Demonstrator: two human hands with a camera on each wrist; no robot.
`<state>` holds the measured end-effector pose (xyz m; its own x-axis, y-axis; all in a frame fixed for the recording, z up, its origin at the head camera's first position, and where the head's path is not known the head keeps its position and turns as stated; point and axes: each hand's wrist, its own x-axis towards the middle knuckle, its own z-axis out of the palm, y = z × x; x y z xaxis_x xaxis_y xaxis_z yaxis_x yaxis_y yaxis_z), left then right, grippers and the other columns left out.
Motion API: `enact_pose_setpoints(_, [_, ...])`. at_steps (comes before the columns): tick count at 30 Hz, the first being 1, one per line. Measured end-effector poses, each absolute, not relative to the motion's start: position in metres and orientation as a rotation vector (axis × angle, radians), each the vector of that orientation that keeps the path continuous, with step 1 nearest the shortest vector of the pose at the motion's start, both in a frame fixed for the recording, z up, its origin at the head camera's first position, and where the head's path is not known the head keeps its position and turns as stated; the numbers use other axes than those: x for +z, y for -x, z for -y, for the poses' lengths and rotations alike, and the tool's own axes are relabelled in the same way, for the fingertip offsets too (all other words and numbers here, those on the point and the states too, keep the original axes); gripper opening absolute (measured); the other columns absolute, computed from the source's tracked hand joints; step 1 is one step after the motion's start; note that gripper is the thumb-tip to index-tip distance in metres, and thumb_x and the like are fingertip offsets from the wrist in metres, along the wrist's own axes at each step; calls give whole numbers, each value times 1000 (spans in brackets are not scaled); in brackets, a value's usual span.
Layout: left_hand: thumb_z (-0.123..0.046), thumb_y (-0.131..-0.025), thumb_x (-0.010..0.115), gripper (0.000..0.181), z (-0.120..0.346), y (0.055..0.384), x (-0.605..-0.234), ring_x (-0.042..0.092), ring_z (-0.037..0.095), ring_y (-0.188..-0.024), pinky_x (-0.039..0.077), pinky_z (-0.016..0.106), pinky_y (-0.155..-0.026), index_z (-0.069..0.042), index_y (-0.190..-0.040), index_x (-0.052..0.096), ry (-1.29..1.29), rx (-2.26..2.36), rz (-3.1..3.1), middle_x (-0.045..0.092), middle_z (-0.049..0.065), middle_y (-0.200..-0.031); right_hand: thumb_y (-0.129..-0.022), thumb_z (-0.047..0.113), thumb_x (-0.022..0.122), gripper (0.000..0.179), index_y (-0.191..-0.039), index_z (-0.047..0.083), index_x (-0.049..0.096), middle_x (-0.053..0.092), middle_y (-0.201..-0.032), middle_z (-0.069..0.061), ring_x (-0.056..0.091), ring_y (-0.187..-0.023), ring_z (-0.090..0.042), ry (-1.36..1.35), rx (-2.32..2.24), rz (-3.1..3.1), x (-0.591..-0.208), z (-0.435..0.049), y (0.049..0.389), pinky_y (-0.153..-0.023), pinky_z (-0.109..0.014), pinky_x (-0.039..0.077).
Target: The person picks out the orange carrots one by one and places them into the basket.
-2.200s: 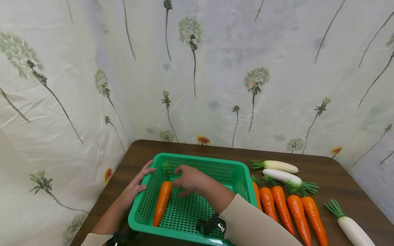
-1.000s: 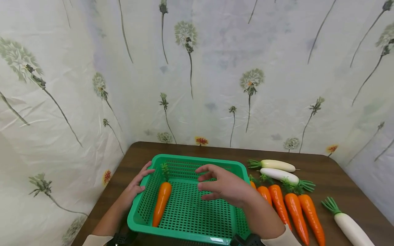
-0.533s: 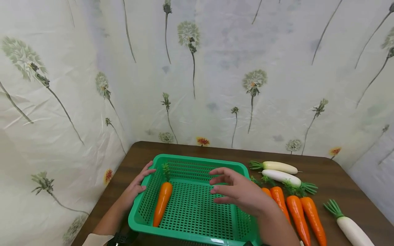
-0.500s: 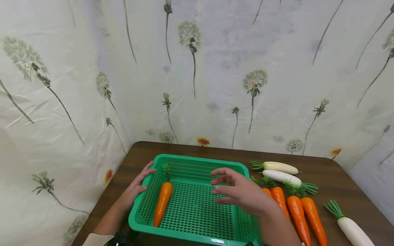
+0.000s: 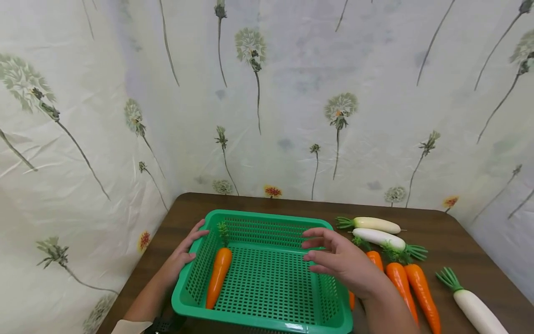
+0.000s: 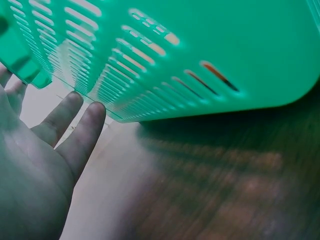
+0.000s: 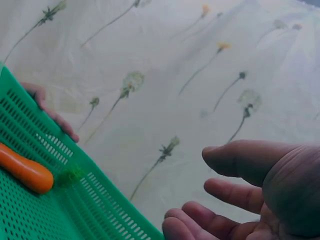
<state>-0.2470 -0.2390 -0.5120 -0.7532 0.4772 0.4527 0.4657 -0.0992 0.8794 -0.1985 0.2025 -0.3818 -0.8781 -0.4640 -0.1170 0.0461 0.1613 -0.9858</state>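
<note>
My left hand (image 5: 180, 260) touches the left rim of the green plastic basket (image 5: 267, 313), fingers extended; in the left wrist view its fingers (image 6: 82, 137) lie along the slotted outer wall. Inside the basket, near its left wall, one orange carrot (image 5: 219, 278) with a leafy green top lies lengthwise. Above the basket's right side hovers my right hand (image 5: 340, 260), its fingers loosely bent with nothing between them. The right wrist view shows this hand (image 7: 250, 200) apart from the basket and from the carrot (image 7: 27, 172).
Right of the basket, several carrots (image 5: 423, 297) lie side by side on the dark wooden table (image 5: 300, 207), partly hidden by my right arm. Behind them are two white radishes (image 5: 377, 225), and another radish (image 5: 479, 311) lies far right. A flower-patterned curtain (image 5: 283, 93) hangs behind the table.
My right hand has moved right, away from beside the carrot in the basket to above the basket's right side. The left hand and that carrot stay in place.
</note>
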Motion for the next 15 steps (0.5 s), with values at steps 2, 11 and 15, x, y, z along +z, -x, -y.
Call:
enact_pose_setpoints(2, [2,-99,32,55,239,247,-512,12,-6,-155,31,18,-114,16,-152,29,-1089,2047,-2099,-1,9,-177,-102,25,67,59,-152,5,42,47,-146,-23,60,-122,-32,379,-1771,-2096,-384,-206,198,-101,-47,55])
enact_pose_setpoints(11, [1,-97,33,57,239,246,-512,12,-5,-155,32,18,-113,15,-153,29,-1077,2044,-2107,-3,11,-177,-103,23,66,57,-152,6,43,49,-148,-23,61,-124,-33,284,-1773,-2294,-394,-219,198,-98,-42,57])
enact_pose_setpoints(15, [2,-97,33,56,239,245,-511,12,-5,-155,32,19,-113,16,-152,29,-1099,2048,-2100,0,7,-178,-104,25,65,58,-153,6,41,47,-151,-23,58,-128,-39,262,-1749,-2372,-397,-229,198,-95,-38,57])
